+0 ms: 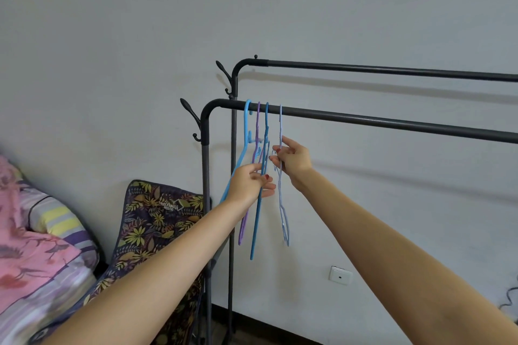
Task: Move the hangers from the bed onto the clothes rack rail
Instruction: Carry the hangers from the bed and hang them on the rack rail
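Near rail: I see the dark front rail [364, 122] of the clothes rack [206, 176] crossing the view from its bent left corner toward the right edge.
Far rail: a second dark rail [392, 70] runs behind it and higher, nearer the white wall [112, 50].
Hangers: four thin hangers hook over the near rail beside the corner, seen nearly edge-on; from left to right, a light blue hanger [246, 131], a purple hanger [242, 228], a darker blue hanger [255, 228] and a pale lilac hanger [281, 204].
Left hand: my left hand [252, 182] reaches in among the three left hangers, fingers curled around the darker blue one; I cannot tell whether it also holds the purple one.
Right hand: my right hand [291, 158] pinches the pale lilac hanger between thumb and fingertips, below its hook.
Bed: the bed [33, 274], with pink and striped bedding, lies at lower left, well apart from the hangers.
Floral cushion: a dark leaf-patterned cushion [157, 221] stands between the bed and the rack's post.
Wall socket: a white socket [340, 275] sits low on the wall.
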